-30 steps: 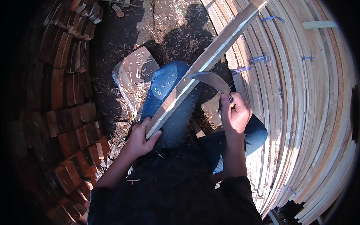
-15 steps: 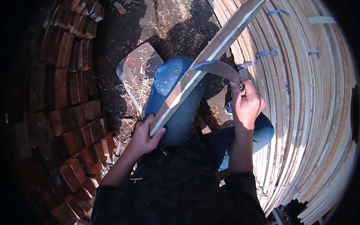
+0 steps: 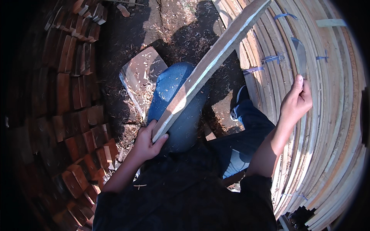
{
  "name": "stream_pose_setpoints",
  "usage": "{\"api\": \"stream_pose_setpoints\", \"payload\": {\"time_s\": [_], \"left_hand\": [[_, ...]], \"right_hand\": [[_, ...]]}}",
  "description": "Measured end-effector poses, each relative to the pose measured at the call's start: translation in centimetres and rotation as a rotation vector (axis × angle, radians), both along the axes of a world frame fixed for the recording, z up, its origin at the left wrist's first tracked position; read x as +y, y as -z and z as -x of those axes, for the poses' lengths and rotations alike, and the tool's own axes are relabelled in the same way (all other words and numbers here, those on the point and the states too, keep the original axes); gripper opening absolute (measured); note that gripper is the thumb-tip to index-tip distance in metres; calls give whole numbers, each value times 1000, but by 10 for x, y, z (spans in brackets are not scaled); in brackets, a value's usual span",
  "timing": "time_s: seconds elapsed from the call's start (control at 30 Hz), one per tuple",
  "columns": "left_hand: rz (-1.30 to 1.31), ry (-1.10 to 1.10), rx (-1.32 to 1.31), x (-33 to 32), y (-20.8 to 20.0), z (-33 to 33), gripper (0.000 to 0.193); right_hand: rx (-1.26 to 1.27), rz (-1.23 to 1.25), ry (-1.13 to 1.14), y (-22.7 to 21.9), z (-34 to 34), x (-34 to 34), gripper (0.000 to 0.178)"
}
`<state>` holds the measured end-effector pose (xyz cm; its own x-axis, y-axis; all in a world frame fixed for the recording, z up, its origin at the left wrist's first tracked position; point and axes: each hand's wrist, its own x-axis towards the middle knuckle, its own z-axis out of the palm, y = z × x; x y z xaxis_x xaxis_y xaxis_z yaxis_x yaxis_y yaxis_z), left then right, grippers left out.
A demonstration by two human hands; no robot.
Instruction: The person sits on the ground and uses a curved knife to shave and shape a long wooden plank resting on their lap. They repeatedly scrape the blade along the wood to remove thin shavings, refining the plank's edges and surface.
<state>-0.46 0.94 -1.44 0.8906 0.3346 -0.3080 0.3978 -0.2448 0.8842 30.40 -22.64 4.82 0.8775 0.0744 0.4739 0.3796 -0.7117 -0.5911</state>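
Observation:
My left hand (image 3: 148, 143) grips the near end of a long wooden strip (image 3: 204, 71), thumb on its edge. The strip slants up and away to the right, across my knee in blue jeans (image 3: 173, 81). One of its edges catches bright sunlight. Out to the right, my right hand (image 3: 297, 99) is closed round the handle of a sickle (image 3: 300, 56), which is mostly hidden in the fist. The sickle's curved blade points away from me, apart from the strip and above the stacked slats.
Bundles of long pale slats (image 3: 308, 127), tied with blue strips (image 3: 274, 58), fill the right side. Stacked reddish-brown blocks (image 3: 73, 134) line the left. A flat board (image 3: 144, 67) strewn with shavings lies beside my knee. Shavings litter the dark ground (image 3: 185, 36).
My right hand has swung the sickle off the strip, outward to the right, and its blade now points upward. The left hand and strip have barely shifted.

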Motion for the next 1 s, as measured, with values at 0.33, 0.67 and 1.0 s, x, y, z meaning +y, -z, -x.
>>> {"api": "stream_pose_setpoints", "payload": {"time_s": [0.33,0.67,1.0], "left_hand": [[23,37,54,1,-6,-1,32],[33,61,83,4,-8,-2,33],[116,23,146,5,-8,0,33]], "right_hand": [[249,225,-410,32,75,57,37],[-27,255,-121,30,9,48,37],[119,311,-396,18,54,61,43]]}}
